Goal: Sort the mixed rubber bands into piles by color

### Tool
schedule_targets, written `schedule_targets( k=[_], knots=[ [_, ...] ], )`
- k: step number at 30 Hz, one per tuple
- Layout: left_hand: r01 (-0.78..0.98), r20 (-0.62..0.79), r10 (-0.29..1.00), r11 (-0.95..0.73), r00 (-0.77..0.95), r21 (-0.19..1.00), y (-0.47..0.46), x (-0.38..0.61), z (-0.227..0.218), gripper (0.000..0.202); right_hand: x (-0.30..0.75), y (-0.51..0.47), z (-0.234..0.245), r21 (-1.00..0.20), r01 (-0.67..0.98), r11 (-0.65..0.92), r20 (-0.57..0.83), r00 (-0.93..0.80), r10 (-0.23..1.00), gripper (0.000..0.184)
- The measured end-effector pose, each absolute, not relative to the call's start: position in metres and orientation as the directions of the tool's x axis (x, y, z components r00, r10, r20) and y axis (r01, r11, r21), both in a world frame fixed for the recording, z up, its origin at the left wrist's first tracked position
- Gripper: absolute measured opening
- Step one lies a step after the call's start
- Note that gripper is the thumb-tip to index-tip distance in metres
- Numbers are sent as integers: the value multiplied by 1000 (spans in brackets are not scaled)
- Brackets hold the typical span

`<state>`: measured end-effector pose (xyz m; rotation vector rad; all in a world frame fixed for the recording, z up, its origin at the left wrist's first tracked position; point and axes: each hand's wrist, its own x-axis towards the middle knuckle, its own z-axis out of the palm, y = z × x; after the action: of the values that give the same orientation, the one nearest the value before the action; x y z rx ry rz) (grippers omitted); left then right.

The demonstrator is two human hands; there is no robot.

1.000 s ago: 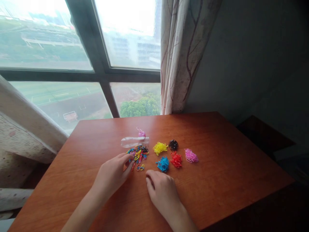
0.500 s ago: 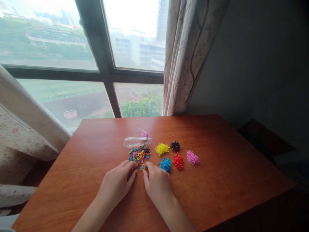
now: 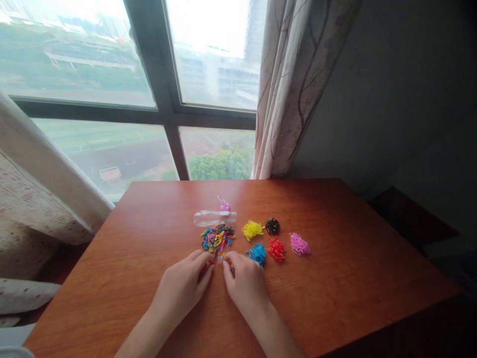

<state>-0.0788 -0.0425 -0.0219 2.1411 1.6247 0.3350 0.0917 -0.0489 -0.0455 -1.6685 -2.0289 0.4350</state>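
My left hand (image 3: 186,278) rests on the table with its fingers curled and the thumb near the forefinger. Its tips are beside a few loose small rubber bands (image 3: 219,258), and whatever they pinch is too small to make out. Facing it, my right hand (image 3: 246,278) has its forefinger and thumb bent in on a small blue rubber band (image 3: 223,257). Just beyond the fingertips lies a mixed-colour pile of rubber bands (image 3: 218,237). Right of that are single-colour piles: blue bands (image 3: 257,253), partly behind my right hand, yellow bands (image 3: 252,230), and red bands (image 3: 276,248).
Black bands (image 3: 273,226) and pink bands (image 3: 300,244) form two more piles at the right. Behind the mixed pile lies a clear plastic case (image 3: 208,218), with a purple trinket (image 3: 224,206) at its end. The wooden table (image 3: 335,278) stands against a window with curtains (image 3: 283,99).
The view has shifted slightly, so the table's contents appear a little further right. The few bands between my fingertips have changed place slightly; both hands stay beside them.
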Motion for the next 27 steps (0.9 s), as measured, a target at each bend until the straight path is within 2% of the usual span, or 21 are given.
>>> schedule_targets(
  k=[11, 18, 22, 27],
  knots=[
    [862, -31, 962, -229, 271, 452, -42, -82, -23, 20, 93, -54, -44, -557, 783, 277, 234, -172, 957, 12],
    [811, 33, 940, -310, 339, 496, -43, -80, -28, 32, 92, -55, -42, -568, 758, 322, 246, -217, 945, 14],
    [793, 45, 923, -354, 383, 495, -42, -79, -29, 26, 93, -54, -43, -583, 745, 324, 233, -229, 945, 16],
    [819, 54, 935, -334, 350, 466, -42, -82, -29, 21, 93, -54, -43, -556, 775, 302, 218, -215, 952, 13]
  ],
)
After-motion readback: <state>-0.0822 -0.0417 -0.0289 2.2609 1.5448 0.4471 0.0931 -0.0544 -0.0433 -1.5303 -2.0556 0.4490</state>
